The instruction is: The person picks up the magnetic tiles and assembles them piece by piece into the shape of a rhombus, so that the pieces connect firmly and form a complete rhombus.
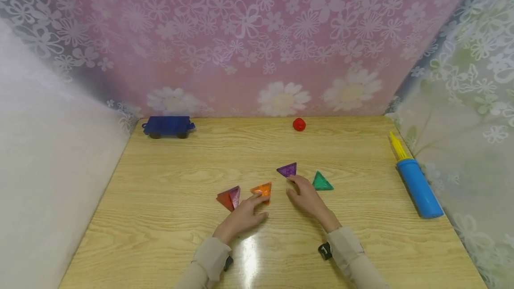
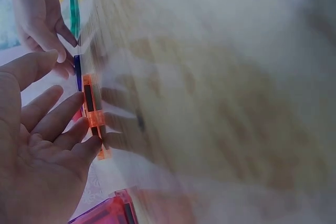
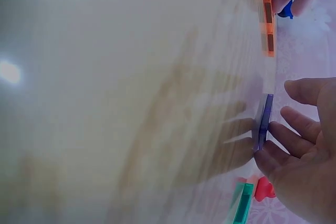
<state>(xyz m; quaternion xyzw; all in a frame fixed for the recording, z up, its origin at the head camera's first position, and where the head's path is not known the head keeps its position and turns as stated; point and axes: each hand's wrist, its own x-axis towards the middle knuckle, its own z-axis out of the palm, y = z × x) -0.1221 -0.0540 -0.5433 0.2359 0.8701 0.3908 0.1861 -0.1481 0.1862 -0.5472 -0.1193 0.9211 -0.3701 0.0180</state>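
In the head view an orange triangular tile point(image 1: 262, 189) lies flat on the table, and the fingers of my left hand point(image 1: 246, 214) rest on its near edge, extended. My right hand point(image 1: 308, 196) touches the near corner of a purple triangular tile point(image 1: 287, 170) with its fingertips. The left wrist view shows the left fingers against the orange tile point(image 2: 93, 114); in the right wrist view fingers meet the purple tile point(image 3: 265, 119). Beside the right hand lies a green triangular tile point(image 1: 322, 181). Left of the left hand, red and pink triangular tiles point(image 1: 230, 198) stand or overlap together.
A dark blue toy wagon base point(image 1: 167, 126) sits at the table's back left. A small red object point(image 1: 299, 124) lies at the back edge. Along the right edge lies a blue and yellow hand pump point(image 1: 419, 188). Flowered cloth walls point(image 1: 261, 57) border the wooden table point(image 1: 168, 244).
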